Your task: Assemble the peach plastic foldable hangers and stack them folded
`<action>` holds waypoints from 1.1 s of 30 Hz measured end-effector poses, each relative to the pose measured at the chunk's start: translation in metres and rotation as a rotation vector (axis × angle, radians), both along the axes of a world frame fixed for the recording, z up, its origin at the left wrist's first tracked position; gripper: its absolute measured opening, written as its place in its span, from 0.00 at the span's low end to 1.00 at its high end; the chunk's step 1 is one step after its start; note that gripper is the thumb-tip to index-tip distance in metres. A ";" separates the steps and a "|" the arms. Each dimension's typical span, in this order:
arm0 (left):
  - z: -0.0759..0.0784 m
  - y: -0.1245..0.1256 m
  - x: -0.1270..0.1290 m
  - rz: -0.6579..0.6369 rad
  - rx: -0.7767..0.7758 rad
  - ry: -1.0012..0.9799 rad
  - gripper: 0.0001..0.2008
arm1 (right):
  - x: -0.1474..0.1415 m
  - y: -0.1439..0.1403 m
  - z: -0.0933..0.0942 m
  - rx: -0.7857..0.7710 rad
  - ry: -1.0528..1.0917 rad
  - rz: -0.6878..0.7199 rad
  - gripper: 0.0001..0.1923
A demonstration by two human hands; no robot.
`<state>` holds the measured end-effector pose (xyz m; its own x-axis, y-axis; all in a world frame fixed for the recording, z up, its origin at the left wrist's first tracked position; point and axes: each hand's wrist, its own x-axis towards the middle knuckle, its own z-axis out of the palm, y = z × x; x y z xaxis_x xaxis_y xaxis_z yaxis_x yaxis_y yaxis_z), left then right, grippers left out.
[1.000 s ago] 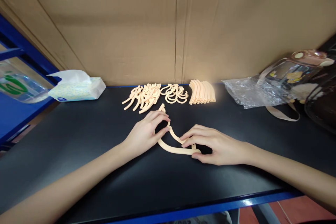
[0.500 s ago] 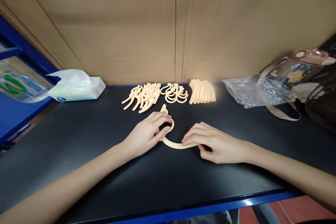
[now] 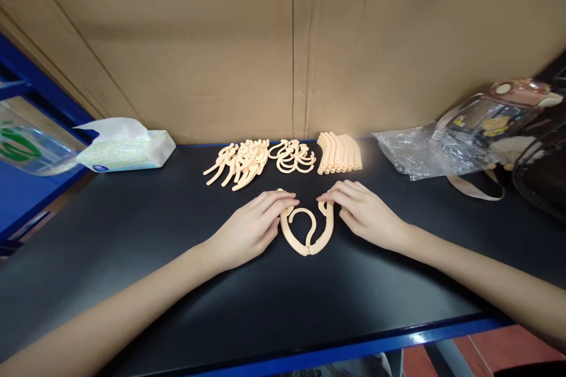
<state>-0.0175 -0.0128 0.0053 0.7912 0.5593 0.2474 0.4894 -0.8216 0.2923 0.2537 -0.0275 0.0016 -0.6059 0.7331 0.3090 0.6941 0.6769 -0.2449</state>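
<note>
A cream plastic folding hanger lies on the black tabletop between my hands. Its two curved arms meet at a joint at the near end, and its hook curls up between them. My left hand has its fingers closed on the tip of the left arm. On the opposite tip, my right hand pinches the right arm near a small notch. My fingers partly cover both tips.
Cream curved arm pieces lie heaped at the back, beside loose hooks and a row of curved pieces. A tissue pack stands left; a clear plastic bag and a bottle are at right.
The hanger's arms have swung away from me, from a spread shape into a narrow V, with the hook now between them. Both hands have moved to the arm tips, the right one farther up.
</note>
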 end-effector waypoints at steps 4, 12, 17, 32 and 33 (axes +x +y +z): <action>-0.001 0.000 0.001 0.010 0.008 -0.019 0.20 | 0.001 -0.001 0.000 -0.017 0.043 -0.013 0.19; -0.001 0.001 0.001 0.023 0.004 -0.024 0.20 | -0.003 -0.004 0.003 -0.067 0.057 0.088 0.20; 0.000 0.001 0.001 0.026 -0.002 -0.052 0.20 | -0.002 -0.004 0.004 -0.077 0.047 0.095 0.17; -0.001 0.001 0.001 -0.042 -0.071 0.016 0.36 | 0.001 -0.004 -0.001 -0.187 0.045 0.159 0.23; -0.001 0.001 0.001 -0.038 -0.073 0.018 0.33 | 0.002 -0.002 -0.002 -0.175 0.052 0.129 0.22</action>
